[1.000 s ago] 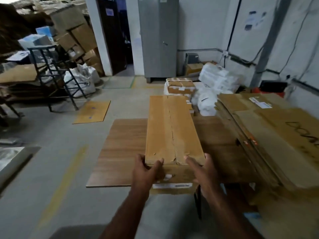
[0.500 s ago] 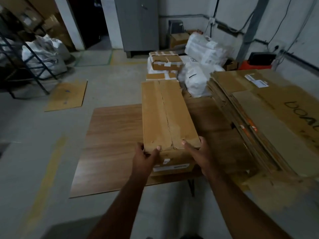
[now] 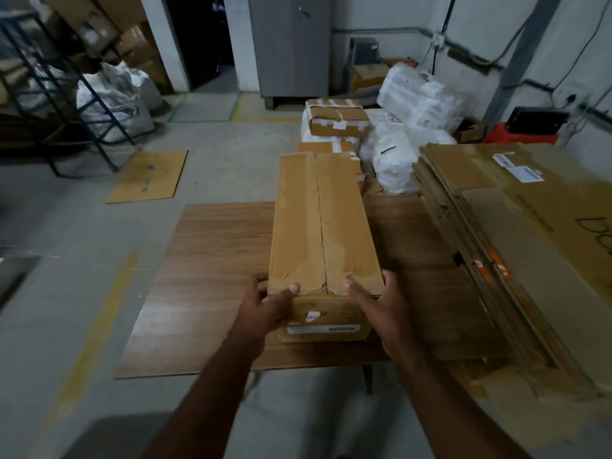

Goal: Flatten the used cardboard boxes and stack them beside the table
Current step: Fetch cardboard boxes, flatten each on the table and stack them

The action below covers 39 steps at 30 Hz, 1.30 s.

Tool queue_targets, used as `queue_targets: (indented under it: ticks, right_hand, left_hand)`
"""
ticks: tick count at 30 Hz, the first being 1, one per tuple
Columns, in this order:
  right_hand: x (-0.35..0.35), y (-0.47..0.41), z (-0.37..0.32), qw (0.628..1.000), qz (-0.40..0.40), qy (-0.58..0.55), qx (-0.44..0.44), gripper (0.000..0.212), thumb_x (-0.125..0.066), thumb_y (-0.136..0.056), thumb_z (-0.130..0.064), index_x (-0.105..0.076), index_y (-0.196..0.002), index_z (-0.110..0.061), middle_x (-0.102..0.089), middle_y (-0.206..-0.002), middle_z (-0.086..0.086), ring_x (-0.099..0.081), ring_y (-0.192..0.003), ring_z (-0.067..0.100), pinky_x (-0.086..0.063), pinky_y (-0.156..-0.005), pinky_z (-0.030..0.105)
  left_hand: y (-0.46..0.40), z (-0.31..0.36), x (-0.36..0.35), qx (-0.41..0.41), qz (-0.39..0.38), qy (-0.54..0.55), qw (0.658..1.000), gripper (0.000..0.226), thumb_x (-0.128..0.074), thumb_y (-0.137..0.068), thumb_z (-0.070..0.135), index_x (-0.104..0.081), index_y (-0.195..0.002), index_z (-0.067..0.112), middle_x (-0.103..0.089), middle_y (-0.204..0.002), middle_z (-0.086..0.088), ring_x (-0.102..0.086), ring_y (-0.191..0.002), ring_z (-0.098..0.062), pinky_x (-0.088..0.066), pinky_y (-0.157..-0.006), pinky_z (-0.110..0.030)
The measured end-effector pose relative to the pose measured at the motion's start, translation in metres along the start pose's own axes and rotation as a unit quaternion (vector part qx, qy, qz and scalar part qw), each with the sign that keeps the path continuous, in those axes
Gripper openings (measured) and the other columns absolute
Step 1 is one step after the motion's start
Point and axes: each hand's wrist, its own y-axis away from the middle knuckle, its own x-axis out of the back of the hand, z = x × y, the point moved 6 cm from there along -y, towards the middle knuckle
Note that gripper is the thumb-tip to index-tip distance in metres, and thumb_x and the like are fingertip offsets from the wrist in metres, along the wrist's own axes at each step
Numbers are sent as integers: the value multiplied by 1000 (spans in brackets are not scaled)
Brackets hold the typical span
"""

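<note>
A long, taped cardboard box lies lengthwise on the wooden table, its near end facing me. My left hand grips the box's near left corner, thumb on the top face. My right hand grips the near right corner, thumb on top beside the centre tape seam. A white label runs along the box's near end. To the right of the table, a stack of flattened cardboard leans at table height.
White sacks and a taped parcel lie on the floor beyond the table. A loose cardboard sheet lies on the floor at left, near a black metal rack. Grey cabinet at the back wall.
The camera has tilted down and moved closer over the table. Both hands stay on the box's near end, which sits a little further onto the table than a second ago.
</note>
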Motion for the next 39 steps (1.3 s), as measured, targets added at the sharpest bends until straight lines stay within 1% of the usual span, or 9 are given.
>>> queue_targets:
  ticks: [4,7,11,15,20,26,30,35,39]
  right_hand:
    - [7,25,-28,987,31,116,104,93,-74,-77,-66,-33,-155,-37,-41,-154,1,-45,-137,25,-46,-107,50]
    - [-14,49,-59,928,7,289,236,89,-49,-80,-77,-25,-158,-43,-31,-161,-1,-30,-147,29,-29,-116,58]
    - [-69,58,-36,827,-21,483,287,80,-74,-74,-64,-49,-146,-40,-55,-148,10,-45,-139,45,-28,-102,80]
    - [-93,57,-17,786,-14,549,283,88,-78,-78,-58,-40,-155,-37,-45,-156,15,-36,-143,51,-12,-105,83]
    - [-83,56,-35,817,-21,495,295,80,-71,-81,-60,-42,-152,-37,-44,-157,9,-37,-145,43,-19,-108,77]
    - [32,9,6,959,173,183,133,89,-76,-81,-52,-36,-154,-19,-34,-161,12,-40,-144,34,-40,-108,54]
    - [40,-12,70,988,-13,-111,-106,50,-77,-85,-19,-54,-129,-29,-63,-126,1,-61,-118,27,-54,-90,41]
    - [35,-6,54,994,-86,-54,-34,63,-81,-83,-20,-45,-133,-37,-56,-123,-12,-56,-115,15,-43,-74,23]
    - [39,10,0,986,-44,88,135,94,-76,-63,-64,-40,-147,-46,-40,-151,-5,-43,-137,16,-42,-106,36]
  left_hand:
    - [-2,-20,10,62,-12,59,996,43,-75,-87,17,-53,-124,17,-69,-121,-15,-68,-108,-34,-56,-91,-61]
    - [0,-46,24,93,15,49,994,36,-63,-94,1,-55,-126,12,-68,-119,-24,-68,-101,-37,-53,-98,-60]
    - [4,-71,14,85,-11,-18,996,56,-55,-92,-11,-56,-132,29,-68,-125,-15,-70,-107,-30,-59,-80,-39]
    - [8,-73,-11,23,-71,-48,996,73,-62,-88,-13,-50,-143,33,-66,-133,1,-67,-116,-22,-59,-92,-51]
    - [14,-68,-28,-44,-36,-104,993,76,-72,-88,-4,-39,-149,29,-60,-132,9,-65,-108,0,-60,-81,-30]
    - [7,-62,-29,-29,10,-102,994,58,-72,-92,16,-41,-139,34,-56,-114,22,-59,-103,1,-57,-77,-24]
    - [3,-67,-24,-8,-3,-68,998,54,-68,-95,21,-46,-143,33,-60,-128,10,-58,-118,-12,-56,-87,-35]
    - [-1,-62,-30,15,-49,-1,999,46,-61,-98,14,-49,-138,34,-64,-130,4,-60,-121,-18,-54,-84,-29]
    - [-4,-71,-13,50,14,131,990,41,-61,-92,15,-54,-131,25,-67,-129,-13,-66,-114,-30,-55,-86,-41]
